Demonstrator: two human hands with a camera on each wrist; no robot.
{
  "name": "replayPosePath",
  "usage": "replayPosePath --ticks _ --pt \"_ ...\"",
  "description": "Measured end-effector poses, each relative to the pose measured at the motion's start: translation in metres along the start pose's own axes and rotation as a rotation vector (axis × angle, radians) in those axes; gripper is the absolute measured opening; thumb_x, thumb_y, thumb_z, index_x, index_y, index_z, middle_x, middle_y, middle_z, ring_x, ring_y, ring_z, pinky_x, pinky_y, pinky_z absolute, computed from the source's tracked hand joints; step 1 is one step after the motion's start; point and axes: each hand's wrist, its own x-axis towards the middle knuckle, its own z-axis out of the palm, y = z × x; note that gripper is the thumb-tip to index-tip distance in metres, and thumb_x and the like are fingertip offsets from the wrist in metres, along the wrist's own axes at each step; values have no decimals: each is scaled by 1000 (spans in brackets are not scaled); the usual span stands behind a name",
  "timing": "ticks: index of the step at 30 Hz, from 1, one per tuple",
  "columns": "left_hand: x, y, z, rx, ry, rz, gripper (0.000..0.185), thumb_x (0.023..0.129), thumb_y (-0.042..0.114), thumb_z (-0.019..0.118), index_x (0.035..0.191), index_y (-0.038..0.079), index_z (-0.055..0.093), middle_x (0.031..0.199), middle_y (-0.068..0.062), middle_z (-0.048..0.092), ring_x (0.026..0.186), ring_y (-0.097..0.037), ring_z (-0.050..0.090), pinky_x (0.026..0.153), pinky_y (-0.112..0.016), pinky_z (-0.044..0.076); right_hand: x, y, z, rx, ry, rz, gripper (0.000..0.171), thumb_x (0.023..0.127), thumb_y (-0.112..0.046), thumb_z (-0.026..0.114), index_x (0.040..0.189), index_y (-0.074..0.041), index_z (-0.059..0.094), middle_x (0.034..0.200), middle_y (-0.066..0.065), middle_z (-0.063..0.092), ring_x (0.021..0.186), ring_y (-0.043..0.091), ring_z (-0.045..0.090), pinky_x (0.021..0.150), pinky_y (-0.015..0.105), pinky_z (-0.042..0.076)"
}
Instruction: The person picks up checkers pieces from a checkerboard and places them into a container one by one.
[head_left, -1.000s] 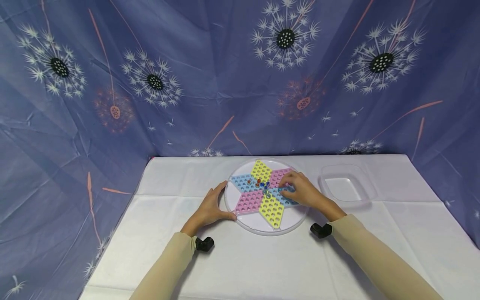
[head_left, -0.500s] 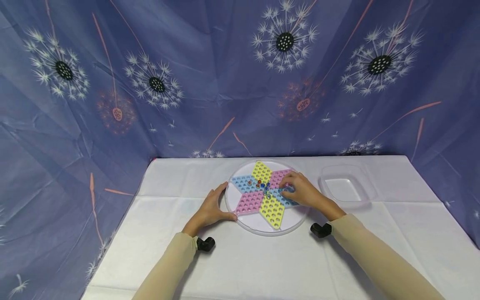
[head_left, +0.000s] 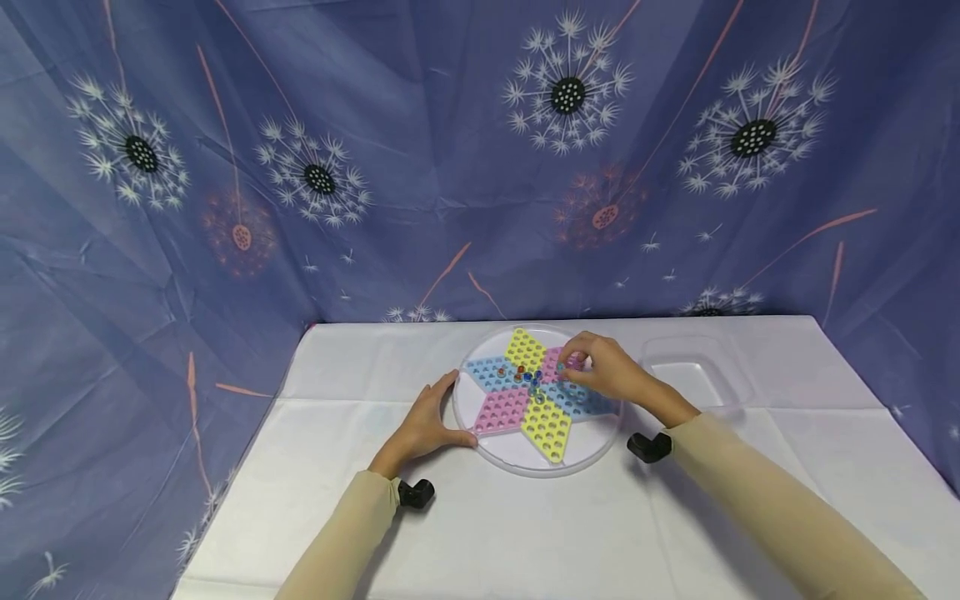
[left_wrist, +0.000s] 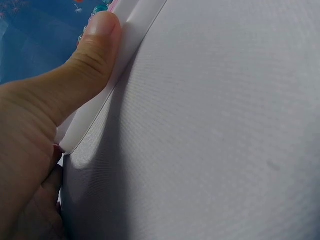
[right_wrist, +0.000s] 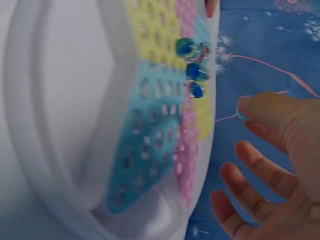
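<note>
A round white Chinese checkers board (head_left: 590, 442) with a yellow, pink and blue star lies on the table. My left hand (head_left: 423, 427) holds its left rim, with the thumb (left_wrist: 97, 47) pressed at the edge in the left wrist view. Between the thumb and forefinger of my right hand (head_left: 613, 371) a small blue-green marble (right_wrist: 241, 115) is pinched. That hand is raised over the right side of the board, its other fingers (right_wrist: 257, 157) loosely spread. Several blue marbles (right_wrist: 194, 71) sit around the star's middle, and a few reddish marbles (head_left: 519, 375) lie left of them.
A clear plastic tub (head_left: 693, 375) stands to the right of the board, just behind the right hand. White cloth (head_left: 525, 542) covers the table. A blue curtain with dandelions (head_left: 450, 167) hangs along the back and left sides.
My right hand has lifted slightly up and away from the blue point, and the marble in its fingertips now shows. The left hand stays at the rim. The head view has tilted up a little.
</note>
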Motion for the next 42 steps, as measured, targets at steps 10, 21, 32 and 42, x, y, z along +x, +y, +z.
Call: replayPosePath --ticks 10,21,32,42 --pt "-2 1 1 -5 14 -3 127 64 36 99 163 8 26 167 -13 29 153 -49 14 126 -59 15 12 -6 -21 10 62 3 18 89 -9 80 106 -11 74 115 11 66 101 37 63 83 53 57" --pt "-2 1 2 -7 14 -20 127 64 37 100 164 12 25 167 -12 28 153 -50 13 126 -59 16 20 -16 -37 2 86 -11 17 91 -11 79 107 -13 73 119 10 64 103 34 61 82 56 55" --pt "-3 4 1 -17 18 -29 127 62 35 100 164 11 27 167 -12 29 153 -51 13 126 -60 17 19 -13 -39 -19 89 -17 17 91 -12 79 108 -13 74 120 9 64 103 29 60 82 51 55" --pt "-3 3 1 -9 15 -22 127 63 37 100 164 11 26 167 -12 29 153 -50 13 126 -59 15 4 2 -52 -44 128 9 17 94 -15 77 110 -13 74 122 11 64 102 33 63 80 52 57"
